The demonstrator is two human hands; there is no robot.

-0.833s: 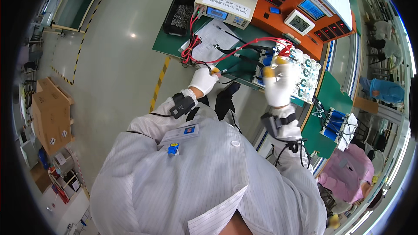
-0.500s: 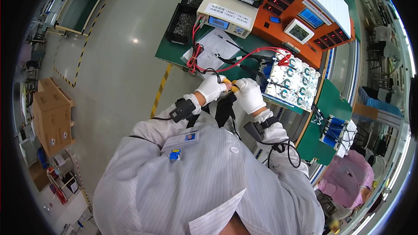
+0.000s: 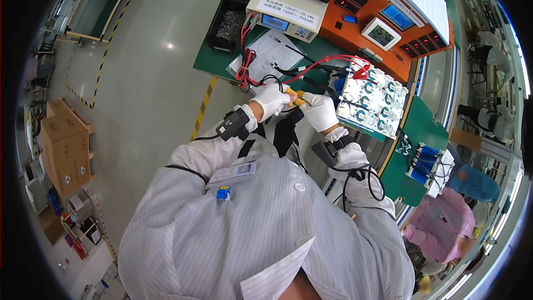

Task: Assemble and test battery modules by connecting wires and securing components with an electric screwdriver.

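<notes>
My left hand (image 3: 271,101) and my right hand (image 3: 320,112) meet in front of my chest, both in white gloves with yellow-orange fingertips. The fingers of each are pinched together at the same spot. A thin black cable (image 3: 270,76) loops beside the left fingers, but what lies between the fingertips is too small to make out. Just beyond the right hand stands a battery pack (image 3: 371,100) with a white top, blue cells and black leads. A red clip (image 3: 362,71) sits on its top, joined to red test leads (image 3: 316,62).
A beige meter (image 3: 288,3) stands on the green bench beside black bins of small metal parts (image 3: 230,25). Papers (image 3: 269,58) lie before it. An orange instrument box (image 3: 355,33) carries a white clock (image 3: 381,35). A second pack (image 3: 427,164) is at right, near a person in pink (image 3: 444,225).
Both hands stay together and have shifted only slightly, the left one a little to the right. The view has tilted a little, and the bench items appear slightly moved with it.
</notes>
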